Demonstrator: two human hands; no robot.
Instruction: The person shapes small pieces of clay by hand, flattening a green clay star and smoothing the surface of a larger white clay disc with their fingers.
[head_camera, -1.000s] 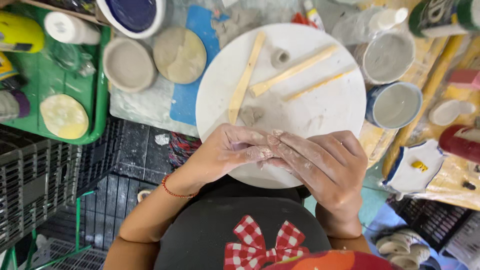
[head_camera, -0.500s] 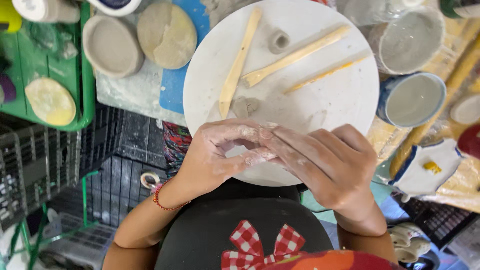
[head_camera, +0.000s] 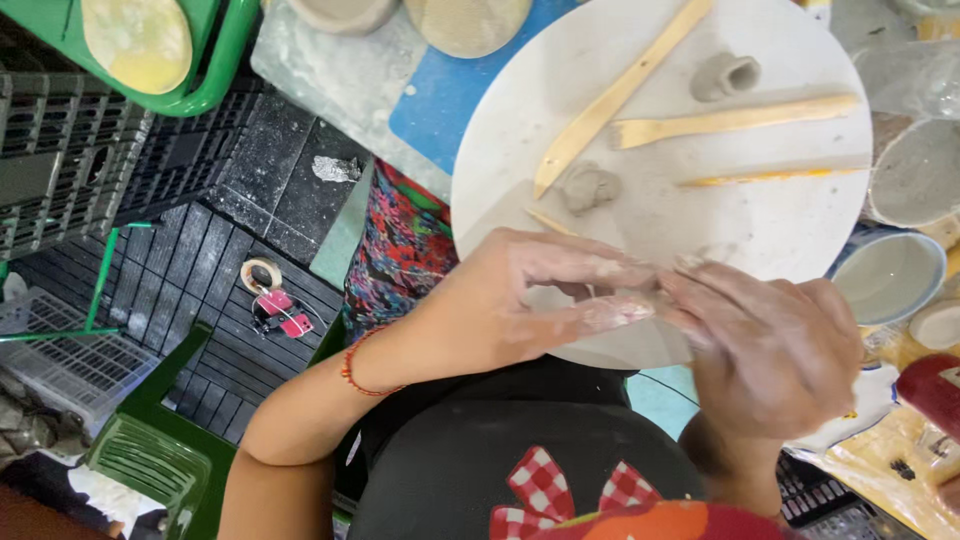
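Note:
My left hand (head_camera: 520, 300) and my right hand (head_camera: 770, 350), both smeared with grey clay, meet fingertip to fingertip over the near edge of a round white board (head_camera: 760, 230). They pinch a small bit of clay (head_camera: 640, 300) that the fingers mostly hide. On the board lie a grey clay lump (head_camera: 588, 187), a small hollow clay cylinder (head_camera: 724, 76), a long flat wooden stick (head_camera: 610, 100), a wooden spatula (head_camera: 730, 122) and a thin yellow stick (head_camera: 770, 177). A red string bracelet circles my left wrist.
A bowl of grey water (head_camera: 888, 275) and a clay-coated container (head_camera: 915, 175) stand right of the board. A blue mat (head_camera: 450, 95) lies behind it. A green tray (head_camera: 215, 60) holds a yellow disc (head_camera: 137, 38). Black crates (head_camera: 70, 150) and a green chair (head_camera: 150, 440) are at left.
My head has moved closer and the view has slid left. Both hands stay pressed together at the board's near edge, with the fingertips drawn out a little further.

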